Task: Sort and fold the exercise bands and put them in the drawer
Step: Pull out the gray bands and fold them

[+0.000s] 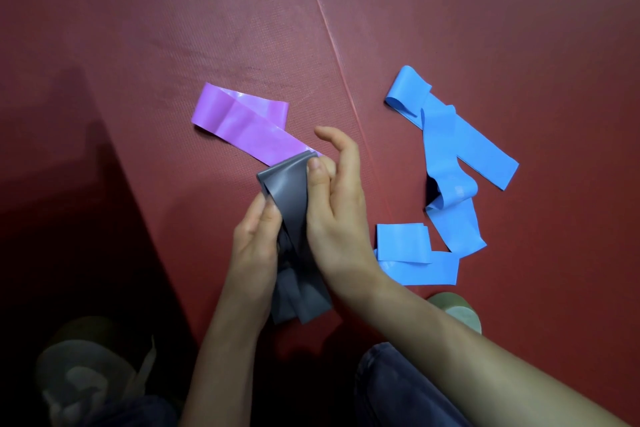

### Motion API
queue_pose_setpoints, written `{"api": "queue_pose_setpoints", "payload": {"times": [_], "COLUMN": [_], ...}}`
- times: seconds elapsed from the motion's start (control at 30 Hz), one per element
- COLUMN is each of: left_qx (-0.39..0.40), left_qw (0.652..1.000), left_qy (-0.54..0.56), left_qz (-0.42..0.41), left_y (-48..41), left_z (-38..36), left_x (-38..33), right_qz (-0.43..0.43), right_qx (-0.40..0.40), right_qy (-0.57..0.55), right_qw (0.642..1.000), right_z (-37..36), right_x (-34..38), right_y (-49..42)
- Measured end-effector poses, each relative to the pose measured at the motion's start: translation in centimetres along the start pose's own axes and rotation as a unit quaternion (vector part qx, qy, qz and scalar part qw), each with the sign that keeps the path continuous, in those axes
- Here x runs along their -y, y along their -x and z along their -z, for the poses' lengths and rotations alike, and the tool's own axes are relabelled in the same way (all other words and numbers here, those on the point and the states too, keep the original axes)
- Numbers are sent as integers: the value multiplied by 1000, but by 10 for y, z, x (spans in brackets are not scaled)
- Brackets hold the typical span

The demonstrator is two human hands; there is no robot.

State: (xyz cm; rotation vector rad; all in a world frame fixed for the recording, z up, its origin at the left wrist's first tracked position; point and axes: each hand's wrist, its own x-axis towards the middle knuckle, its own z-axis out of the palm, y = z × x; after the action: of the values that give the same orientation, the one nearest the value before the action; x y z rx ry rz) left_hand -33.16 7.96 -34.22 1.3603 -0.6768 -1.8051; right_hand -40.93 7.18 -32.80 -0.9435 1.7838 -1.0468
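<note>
Forearms reach in from below; fingers of the left hand (pixel 255 236) curl round the grey band (pixel 290 189), held above the red mat (pixel 138 45); the right hand (pixel 337 215) pinches its folded top, probably setting the crease; purple band (pixel 239 118) and blue bands (pixel 450 156) lie unsorted beyond; no drawer shows.

Your only view is the head camera, wide-angle, looking forward and steeply down at the red floor mat (pixel 145 45). It sits close, with the gray band (pixel 289 184) near frame centre and your trouser knee (pixel 398 388) at the bottom edge.
</note>
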Motion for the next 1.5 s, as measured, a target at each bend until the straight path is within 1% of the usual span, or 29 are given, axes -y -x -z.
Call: {"api": "queue_pose_setpoints", "payload": {"times": [0.27,0.37,0.4,0.5,0.6,0.67,0.77,0.87,0.9,1.0,1.07,1.13,1.2,1.27,1.33,1.4,1.47,1.5], "left_qx": [16,3,4,5,-6,-29,-54,-67,-67,-71,-84,-86,-89,-87,-83,-83,-86,-87], "left_qw": [998,996,997,1000,999,998,997,997,997,997,995,994,993,993,994,993,992,992], "left_qy": [59,79,72,-3,-43,-59,-45,-14,-8,17,27,40,45,46,47,56,63,66], "left_qz": [14,31,35,7,-13,-23,-25,-23,-26,-31,-40,-48,-57,-60,-62,-61,-62,-62], "left_y": [1,3,4,5,4,4,3,1,1,0,0,-2,-4,-4,-3,-4,-5,-5], "left_z": [0,-2,-4,-7,-6,-3,0,3,4,5,7,8,8,8,7,7,7,7], "left_x": [-1,-1,-3,-4,-2,0,-2,-4,-4,-4,-4,-7,-8,-9,-7,-8,-9,-10], "right_qz": [-6,-7,-10,-10,3,7,-7,0,7,48,30,27,37,52,69,122,198,222], "right_qx": [-5,-9,-9,0,21,37,75,119,130,142,157,199,245,246,226,232,246,251], "right_qy": [-21,-16,-14,-5,1,7,-36,-89,-85,-6,50,155,254,306,330,351,390,398], "right_qw": [1000,1000,1000,1000,1000,999,997,989,988,989,986,967,935,918,914,899,865,854], "right_z": [-4,-4,-4,-6,-5,-4,-4,3,6,17,28,41,52,56,57,59,63,65], "right_x": [1,-1,-2,-4,-8,-9,-10,-14,-17,-33,-50,-71,-92,-105,-108,-108,-109,-110], "right_y": [0,-1,-1,-1,-2,-2,-1,1,3,9,10,12,14,16,16,17,19,22]}}
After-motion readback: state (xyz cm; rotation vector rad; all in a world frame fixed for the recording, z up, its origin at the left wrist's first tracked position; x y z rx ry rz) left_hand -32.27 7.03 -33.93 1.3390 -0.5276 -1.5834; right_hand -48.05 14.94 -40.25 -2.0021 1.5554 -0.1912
